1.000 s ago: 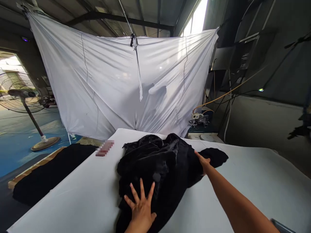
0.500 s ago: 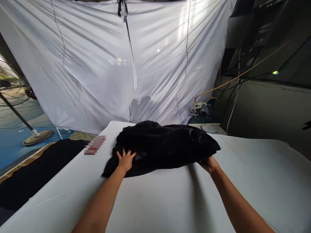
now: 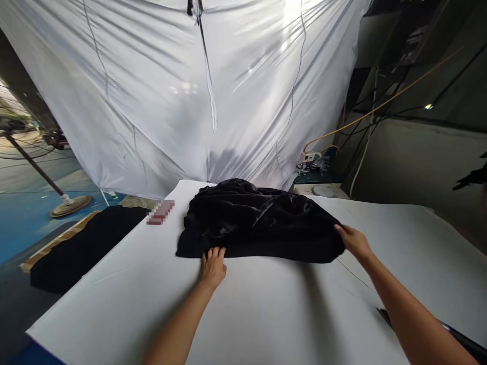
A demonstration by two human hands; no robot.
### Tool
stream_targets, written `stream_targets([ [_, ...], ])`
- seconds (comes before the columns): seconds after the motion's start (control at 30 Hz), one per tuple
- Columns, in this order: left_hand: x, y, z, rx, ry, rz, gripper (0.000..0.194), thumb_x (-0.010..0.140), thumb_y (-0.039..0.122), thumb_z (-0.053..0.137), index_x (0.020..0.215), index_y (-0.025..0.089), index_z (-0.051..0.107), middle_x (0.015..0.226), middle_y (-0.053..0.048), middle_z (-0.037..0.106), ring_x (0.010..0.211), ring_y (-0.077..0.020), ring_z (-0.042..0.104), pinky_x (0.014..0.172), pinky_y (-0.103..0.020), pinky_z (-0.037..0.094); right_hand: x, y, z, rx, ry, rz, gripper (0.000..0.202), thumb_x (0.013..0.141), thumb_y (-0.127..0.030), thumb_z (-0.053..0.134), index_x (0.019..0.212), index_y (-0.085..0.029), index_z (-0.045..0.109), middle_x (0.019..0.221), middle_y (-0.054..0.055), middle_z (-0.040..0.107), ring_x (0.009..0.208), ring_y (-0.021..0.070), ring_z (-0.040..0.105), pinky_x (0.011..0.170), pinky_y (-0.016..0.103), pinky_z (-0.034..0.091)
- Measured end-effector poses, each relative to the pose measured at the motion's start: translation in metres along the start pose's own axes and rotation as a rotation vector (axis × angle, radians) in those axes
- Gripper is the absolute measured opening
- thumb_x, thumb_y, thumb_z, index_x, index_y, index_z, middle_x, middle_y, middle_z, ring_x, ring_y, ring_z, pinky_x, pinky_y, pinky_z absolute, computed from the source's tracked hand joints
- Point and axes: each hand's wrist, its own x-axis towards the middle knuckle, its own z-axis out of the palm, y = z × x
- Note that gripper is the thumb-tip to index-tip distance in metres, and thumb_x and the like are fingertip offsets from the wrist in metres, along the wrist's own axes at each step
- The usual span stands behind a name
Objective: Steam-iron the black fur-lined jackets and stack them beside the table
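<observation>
White sheet [image 3: 251,101] hangs across the back, white table [image 3: 262,319] in front of it. Black cloth [image 3: 262,223] sits bunched near the table's far edge, roughly mid-table, shiny folds on top, straighter edge facing the person. Right hand [image 3: 353,241] pinches the cloth's right corner between thumb and fingers. Left hand [image 3: 214,266] is at the near edge, left of its middle, fingertips curled onto the fabric; cannot tell if it grips or just presses. Pixelated reddish item [image 3: 161,212] lies on the table left of the cloth, apart from it. Beyond the table's left edge, lower down: a dark fabric pile [image 3: 87,243]. Round stand base [image 3: 71,207] on the floor behind that. Small machine [image 3: 310,159] at back right, yellow cable [image 3: 365,116] running up from it.
</observation>
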Motion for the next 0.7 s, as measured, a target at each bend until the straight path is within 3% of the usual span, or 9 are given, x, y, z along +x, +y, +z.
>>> stream_targets([
  [0.07,0.002,-0.002,-0.003,0.021,-0.011,0.02,0.057,0.072,0.006,0.043,0.126,0.026,0.041,0.119,-0.006,0.046,0.11,-0.0206,0.04,0.1,-0.044,0.026,-0.001,0.011,-0.021,-0.082,0.053,0.065,0.043,0.077,-0.047,0.04,0.092,-0.016,0.065,0.088,0.012,0.067,0.088,0.0261,0.06,0.073,0.033,0.044],
  [0.17,0.005,-0.005,-0.008,0.061,-0.039,0.059,0.058,0.077,0.001,0.032,0.126,0.03,0.042,0.111,-0.005,0.05,0.105,-0.0193,0.043,0.098,-0.044,0.028,-0.014,0.034,-0.029,-0.24,-0.122,0.166,0.039,0.078,-0.042,0.043,0.086,-0.012,0.067,0.08,0.015,0.067,0.08,0.0266,0.061,0.069,0.034,0.045],
  [0.27,0.004,-0.005,-0.013,0.076,-0.082,0.107,0.057,0.08,0.003,0.027,0.125,0.033,0.044,0.106,-0.006,0.052,0.102,-0.0195,0.044,0.094,-0.041,0.033,-0.042,0.052,-0.007,-0.225,-0.146,0.152,0.045,0.08,-0.037,0.041,0.111,-0.01,0.058,0.087,0.013,0.067,0.081,0.0245,0.062,0.072,0.033,0.046],
  [0.33,0.002,-0.005,-0.018,0.073,-0.121,0.138,0.059,0.08,0.004,0.027,0.126,0.037,0.042,0.108,-0.005,0.052,0.103,-0.0193,0.045,0.09,-0.038,0.037,-0.062,0.058,0.01,-0.132,-0.107,0.074,0.054,0.08,-0.033,0.04,0.131,-0.016,0.04,0.098,0.01,0.065,0.086,0.0226,0.062,0.075,0.032,0.045],
  [0.4,-0.001,-0.006,-0.025,0.063,-0.162,0.152,0.062,0.079,0.003,0.027,0.128,0.041,0.039,0.109,-0.005,0.052,0.103,-0.0187,0.046,0.088,-0.035,0.038,-0.075,0.059,0.018,-0.047,-0.099,0.008,0.059,0.077,-0.03,0.043,0.135,-0.024,0.033,0.103,0.005,0.064,0.089,0.023,0.061,0.078,0.034,0.045],
  [0.47,-0.005,-0.01,-0.035,0.027,-0.22,0.164,0.065,0.078,0.002,0.027,0.128,0.042,0.037,0.108,-0.003,0.054,0.104,-0.0175,0.047,0.089,-0.033,0.038,-0.079,0.059,0.015,0.0,-0.094,0.01,0.053,0.073,-0.028,0.048,0.126,-0.03,0.046,0.099,0.003,0.065,0.091,0.0264,0.06,0.08,0.039,0.043],
  [0.57,-0.012,-0.024,-0.053,-0.079,-0.313,0.203,0.059,0.078,0.005,0.029,0.124,0.04,0.044,0.107,0.0,0.057,0.105,-0.0146,0.049,0.09,-0.027,0.037,-0.072,0.06,-0.004,0.067,-0.024,0.102,0.031,0.067,-0.026,0.054,0.095,-0.026,0.067,0.091,0.009,0.066,0.094,0.0327,0.057,0.081,0.047,0.041],
  [0.7,-0.027,-0.049,-0.067,-0.127,-0.384,0.131,0.04,0.073,0.012,0.044,0.1,0.033,0.064,0.103,0.002,0.063,0.099,-0.0145,0.055,0.085,-0.024,0.04,-0.072,0.069,-0.016,0.113,-0.073,0.221,0.005,0.057,-0.021,0.062,0.061,-0.02,0.064,0.074,0.015,0.063,0.093,0.0394,0.055,0.078,0.057,0.038],
])
